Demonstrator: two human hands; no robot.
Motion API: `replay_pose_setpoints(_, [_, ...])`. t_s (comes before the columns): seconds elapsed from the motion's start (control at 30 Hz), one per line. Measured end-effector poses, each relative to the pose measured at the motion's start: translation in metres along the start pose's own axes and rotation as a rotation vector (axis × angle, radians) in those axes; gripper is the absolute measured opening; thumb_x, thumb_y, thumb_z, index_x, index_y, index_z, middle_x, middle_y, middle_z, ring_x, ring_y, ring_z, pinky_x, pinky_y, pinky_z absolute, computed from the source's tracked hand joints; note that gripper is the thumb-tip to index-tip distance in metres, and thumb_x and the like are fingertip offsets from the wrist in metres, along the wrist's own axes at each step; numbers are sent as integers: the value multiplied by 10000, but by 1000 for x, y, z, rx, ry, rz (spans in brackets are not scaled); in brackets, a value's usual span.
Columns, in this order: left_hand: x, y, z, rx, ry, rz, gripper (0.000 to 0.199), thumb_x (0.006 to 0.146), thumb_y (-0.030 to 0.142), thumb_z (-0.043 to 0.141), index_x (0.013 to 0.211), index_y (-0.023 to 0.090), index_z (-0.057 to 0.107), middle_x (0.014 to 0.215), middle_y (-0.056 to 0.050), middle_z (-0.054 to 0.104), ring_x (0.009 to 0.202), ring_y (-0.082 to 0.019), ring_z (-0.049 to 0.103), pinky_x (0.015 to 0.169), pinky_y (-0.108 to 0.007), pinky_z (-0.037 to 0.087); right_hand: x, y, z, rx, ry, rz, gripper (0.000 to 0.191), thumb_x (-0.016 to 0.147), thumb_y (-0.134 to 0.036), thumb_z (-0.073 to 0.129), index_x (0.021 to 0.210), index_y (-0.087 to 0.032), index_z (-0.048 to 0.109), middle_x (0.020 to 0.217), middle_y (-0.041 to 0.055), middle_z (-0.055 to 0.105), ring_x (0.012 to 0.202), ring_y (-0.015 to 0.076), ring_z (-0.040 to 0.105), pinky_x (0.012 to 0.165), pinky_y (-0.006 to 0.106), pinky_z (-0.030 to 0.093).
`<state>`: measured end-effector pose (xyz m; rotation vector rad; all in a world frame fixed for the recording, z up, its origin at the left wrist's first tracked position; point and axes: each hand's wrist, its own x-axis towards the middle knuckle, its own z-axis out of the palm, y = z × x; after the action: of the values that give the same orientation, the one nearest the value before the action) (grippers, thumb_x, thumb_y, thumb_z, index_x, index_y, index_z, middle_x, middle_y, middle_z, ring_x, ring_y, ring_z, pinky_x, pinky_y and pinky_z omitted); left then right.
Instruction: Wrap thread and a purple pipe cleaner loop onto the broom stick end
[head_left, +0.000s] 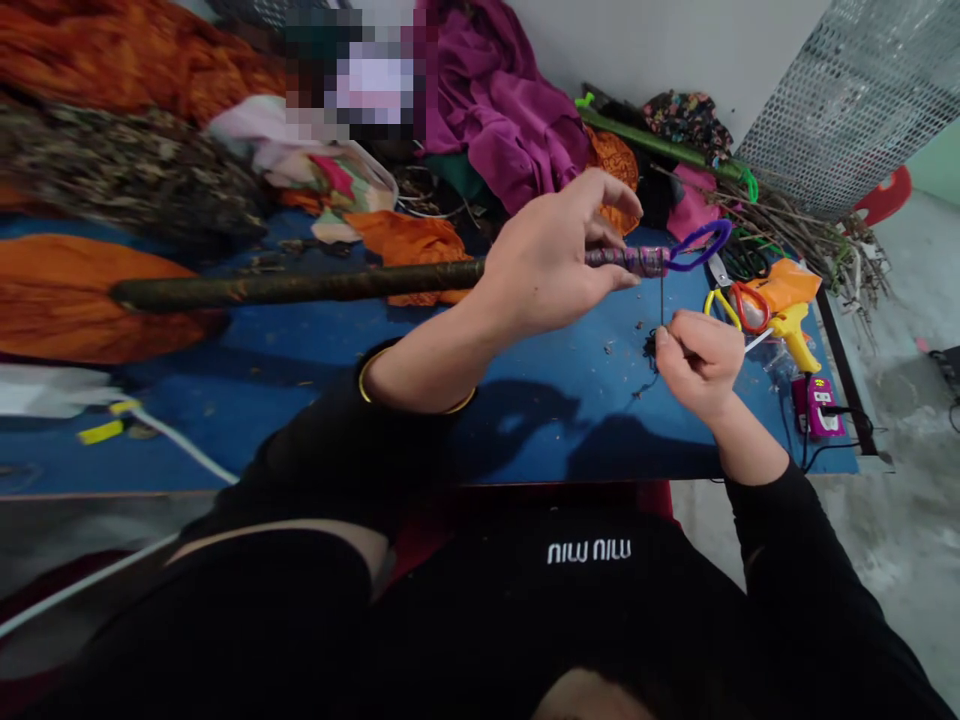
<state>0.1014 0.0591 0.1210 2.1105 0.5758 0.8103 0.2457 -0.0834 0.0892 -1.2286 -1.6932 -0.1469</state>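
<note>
A long dark stick (315,287) lies level across my view, its left end over orange cloth. Its right end is wrapped in purple and pink, with a dark cord (661,300) wound round it. From the tip sticks out a fuzzy purple loop (701,247). My left hand (551,255) is closed round the stick just left of the wrapped end, some fingertips raised. Below the tip, my right hand (701,362) is a fist pinching the cord, which runs taut up to the wrapping. Loose dark cord hangs beside that fist.
Scissors (739,305) with red and yellow handles and a yellow glue gun (796,335) lie right of my right hand. A purple device (823,408) sits by the table's right edge. Thin twigs (825,235), magenta cloth (517,110) and orange cloth (97,300) crowd the blue table (525,440).
</note>
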Motion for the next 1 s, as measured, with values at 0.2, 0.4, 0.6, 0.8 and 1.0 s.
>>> replay_pose_setpoints(0.2, [-1,5,-13,-129,-33,-66,481,738,188,789,1168,244,579,889,-18,772,869,-254,766,738,-377,574,-7,26,22,597,26,625,454,890,-341,636,530,-219,388,492,-79,336,445,48,288,460,219,253])
replay_pose_setpoints(0.4, [-3,8,-14,-133,-142,-149,478,737,179,767,1183,206,601,832,-24,749,762,-225,742,699,-364,569,-2,38,25,854,4,837,526,751,-524,820,541,-218,447,463,-108,326,384,20,231,389,195,211])
replay_pose_setpoints(0.6, [-5,5,-12,-166,-287,-172,421,705,237,758,1103,204,626,765,8,740,673,-171,705,640,-296,541,-4,55,19,1051,-202,874,410,729,-465,860,623,-192,574,475,-110,401,379,11,222,362,188,282])
replay_pose_setpoints(0.8, [-11,-1,-3,-125,-418,-216,412,704,318,741,1081,218,608,822,-15,792,728,-196,756,668,-296,539,-6,75,15,1156,-392,904,343,692,-360,886,695,-164,604,503,-106,469,406,7,306,465,192,459])
replay_pose_setpoints(1.0, [-20,-3,8,28,-459,-226,441,699,331,758,1108,194,665,916,-23,837,903,-224,783,804,-302,534,-5,83,18,1108,-559,1060,167,679,-278,704,669,-184,565,556,-65,502,413,53,358,354,192,277])
